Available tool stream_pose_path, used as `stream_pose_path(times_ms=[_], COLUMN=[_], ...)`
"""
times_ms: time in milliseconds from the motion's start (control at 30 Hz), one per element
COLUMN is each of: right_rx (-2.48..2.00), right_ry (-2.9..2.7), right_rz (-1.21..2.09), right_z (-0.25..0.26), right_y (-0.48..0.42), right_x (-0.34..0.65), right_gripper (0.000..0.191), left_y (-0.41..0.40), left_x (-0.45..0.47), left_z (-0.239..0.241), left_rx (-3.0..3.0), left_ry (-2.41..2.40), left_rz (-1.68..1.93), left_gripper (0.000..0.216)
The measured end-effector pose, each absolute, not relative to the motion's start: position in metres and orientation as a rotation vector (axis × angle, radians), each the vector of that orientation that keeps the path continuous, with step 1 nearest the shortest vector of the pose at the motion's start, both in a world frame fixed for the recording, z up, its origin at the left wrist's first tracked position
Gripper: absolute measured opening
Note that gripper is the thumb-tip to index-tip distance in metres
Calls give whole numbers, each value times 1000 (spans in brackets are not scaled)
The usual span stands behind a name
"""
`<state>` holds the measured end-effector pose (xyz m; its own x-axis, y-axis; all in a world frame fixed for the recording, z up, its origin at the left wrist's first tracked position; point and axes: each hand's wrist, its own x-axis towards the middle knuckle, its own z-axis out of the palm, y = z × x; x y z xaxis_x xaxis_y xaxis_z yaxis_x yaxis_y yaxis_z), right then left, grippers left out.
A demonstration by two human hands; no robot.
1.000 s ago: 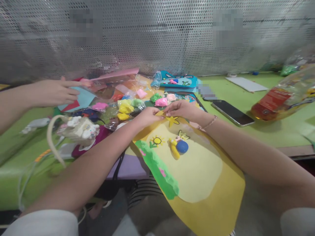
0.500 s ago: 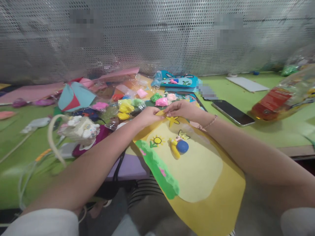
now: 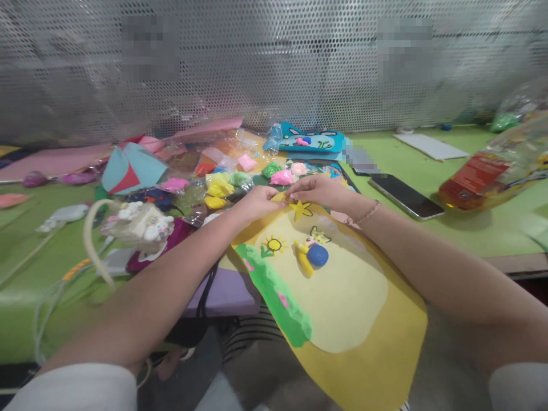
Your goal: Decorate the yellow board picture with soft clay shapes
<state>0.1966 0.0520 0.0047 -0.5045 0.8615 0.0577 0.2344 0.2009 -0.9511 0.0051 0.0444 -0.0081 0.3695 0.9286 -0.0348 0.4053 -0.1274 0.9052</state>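
Note:
A yellow paper card [image 3: 398, 342] hangs tilted over the table edge above my lap, its far edge pinched by both hands. My left hand [image 3: 260, 201] grips that edge with fingers closed. Just beside it, my right hand [image 3: 317, 191] holds the same edge, thumb and fingers pressed together over a yellow star-like flower [image 3: 301, 210]. On the card's pale centre are a drawn sun flower [image 3: 274, 245], a blue and yellow clay figure [image 3: 317, 256] and a green strip [image 3: 280, 299] with pink bits. The fingertips partly hide the card's edge.
Wrapped clay packs [image 3: 219, 185] lie behind my hands, near a blue decorated card [image 3: 310, 140]. A phone [image 3: 406, 196] and a tilted bottle [image 3: 475, 180] are on the right. A small white bag [image 3: 148, 225] and cables [image 3: 51, 302] sit left. A perforated metal screen [image 3: 274, 63] stands behind.
Almost nothing differs. Both hands keep their grip on the card's far edge, with only a slight shift of the fingers around the yellow flower.

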Motion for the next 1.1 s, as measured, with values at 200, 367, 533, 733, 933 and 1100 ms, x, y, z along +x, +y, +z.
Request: stream_pose_path(times_ms=[200,367,533,733,933,1100], right_rx=[-1011,-1040,-1046,-1075,-1049,-1041], right_ry=[-1973,-2051,-2116,-2163,-2195,-2210], right_rz=[1225,1097,924,817,772,779], right_z=[4,2,2,2,2,3], right_y=[53,54,54,57,57,55], right_x=[197,197,198,199,199,198], right_gripper=[14,17,16,17,18,20], left_y=[47,47,47,47,46,46], left_x=[4,5,6,7,7,7], left_z=[-11,-11,-10,-7,-7,-8], left_rx=[1656,1613,1600,1551,1514,1524], left_ry=[1162,1160,1189,1186,1172,1160], left_rz=[704,693,715,726,709,718], left_gripper=[20,17,18,16,14,15])
